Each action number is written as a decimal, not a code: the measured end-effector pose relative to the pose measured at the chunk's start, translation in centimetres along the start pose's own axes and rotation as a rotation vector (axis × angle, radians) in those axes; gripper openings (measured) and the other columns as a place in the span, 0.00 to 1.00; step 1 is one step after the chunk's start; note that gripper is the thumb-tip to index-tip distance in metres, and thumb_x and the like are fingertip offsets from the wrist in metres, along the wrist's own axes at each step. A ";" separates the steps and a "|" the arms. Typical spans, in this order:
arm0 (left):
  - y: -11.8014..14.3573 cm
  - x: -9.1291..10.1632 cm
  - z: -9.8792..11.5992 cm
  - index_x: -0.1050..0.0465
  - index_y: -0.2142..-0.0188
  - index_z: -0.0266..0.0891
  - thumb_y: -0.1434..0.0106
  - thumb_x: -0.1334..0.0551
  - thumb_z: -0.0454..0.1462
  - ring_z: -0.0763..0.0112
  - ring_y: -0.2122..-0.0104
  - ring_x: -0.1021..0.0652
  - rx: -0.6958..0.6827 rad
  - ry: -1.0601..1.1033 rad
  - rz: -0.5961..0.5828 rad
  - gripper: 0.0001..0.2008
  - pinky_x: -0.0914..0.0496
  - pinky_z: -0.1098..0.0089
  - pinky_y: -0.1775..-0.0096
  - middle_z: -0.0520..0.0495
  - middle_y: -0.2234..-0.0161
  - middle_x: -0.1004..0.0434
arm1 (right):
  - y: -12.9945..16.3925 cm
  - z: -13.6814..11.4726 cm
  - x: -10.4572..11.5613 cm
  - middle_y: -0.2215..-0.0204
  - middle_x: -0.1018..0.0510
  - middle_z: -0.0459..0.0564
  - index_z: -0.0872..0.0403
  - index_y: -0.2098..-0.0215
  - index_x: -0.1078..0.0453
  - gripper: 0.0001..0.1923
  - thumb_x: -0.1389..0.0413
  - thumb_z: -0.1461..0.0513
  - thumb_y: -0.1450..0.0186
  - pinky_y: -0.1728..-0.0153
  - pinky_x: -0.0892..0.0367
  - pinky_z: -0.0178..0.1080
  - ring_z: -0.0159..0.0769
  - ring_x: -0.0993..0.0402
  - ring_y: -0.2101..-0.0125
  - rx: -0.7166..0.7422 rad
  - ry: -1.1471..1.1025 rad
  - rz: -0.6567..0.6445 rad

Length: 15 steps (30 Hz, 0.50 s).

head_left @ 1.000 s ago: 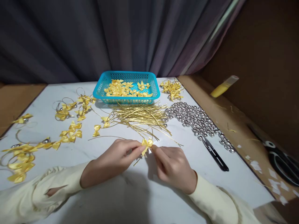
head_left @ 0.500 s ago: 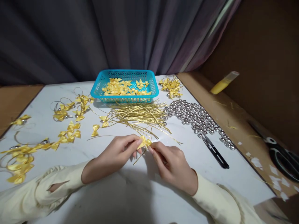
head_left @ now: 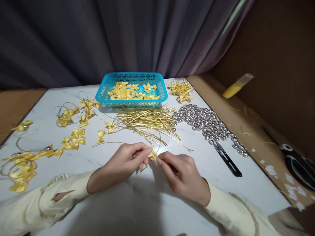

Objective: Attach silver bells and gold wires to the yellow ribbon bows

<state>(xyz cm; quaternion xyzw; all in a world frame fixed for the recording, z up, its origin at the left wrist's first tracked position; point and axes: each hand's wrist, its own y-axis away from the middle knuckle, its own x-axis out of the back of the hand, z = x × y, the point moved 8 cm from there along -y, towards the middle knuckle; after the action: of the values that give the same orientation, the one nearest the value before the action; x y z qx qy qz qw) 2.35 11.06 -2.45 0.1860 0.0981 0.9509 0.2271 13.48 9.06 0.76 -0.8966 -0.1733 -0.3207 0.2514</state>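
Observation:
Between my hands is a small yellow ribbon bow, tilted, with a gold tie hanging below it. My left hand pinches the bow's left side between thumb and fingers. At its right edge, my right hand has thumb and forefinger pressed together; whether they grip the ribbon or the tie is hard to see. Just beyond my hands lies a pile of gold ties. Two loose yellow bows rest to the left of that pile.
A blue basket of yellow bows stands at the back. Silver bells are heaped at right, beside a black-handled cutter. Finished-looking bows with loops lie at left. Black scissors and a glue bottle sit at far right.
The bow has turned in my fingers and now shows more edge-on. My right hand has shifted slightly downward, and less of the hanging tie shows.

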 end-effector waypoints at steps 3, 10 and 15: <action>0.1 0.0 0.0 0.35 0.77 0.36 0.36 0.48 0.42 0.77 0.80 0.32 -0.022 -0.048 0.007 0.16 0.37 0.76 0.74 0.55 0.82 0.35 | 0.1 0.0 0.1 0.88 0.40 0.39 0.57 0.74 0.34 0.10 0.54 0.68 0.37 0.84 0.50 0.31 0.25 0.48 0.87 -0.010 -0.016 0.004; 0.1 0.3 0.7 0.38 0.77 0.37 0.36 0.51 0.42 0.77 0.80 0.37 -0.105 -0.248 0.056 0.16 0.41 0.76 0.76 0.56 0.83 0.40 | 0.0 0.0 0.6 0.87 0.44 0.38 0.57 0.74 0.34 0.09 0.53 0.68 0.38 0.84 0.50 0.30 0.23 0.50 0.87 -0.029 -0.075 0.040; 0.0 0.3 0.7 0.36 0.74 0.37 0.35 0.51 0.42 0.77 0.80 0.37 -0.137 -0.328 0.066 0.15 0.42 0.76 0.76 0.56 0.82 0.40 | 0.1 0.3 0.5 0.87 0.44 0.38 0.57 0.74 0.34 0.09 0.53 0.68 0.37 0.84 0.50 0.30 0.23 0.51 0.86 -0.064 -0.120 0.026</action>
<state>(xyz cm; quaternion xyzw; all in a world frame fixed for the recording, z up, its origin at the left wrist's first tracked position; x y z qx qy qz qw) 2.37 11.22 -1.74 0.3259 -0.0112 0.9191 0.2211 14.04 9.24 0.81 -0.9240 -0.1661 -0.2683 0.2158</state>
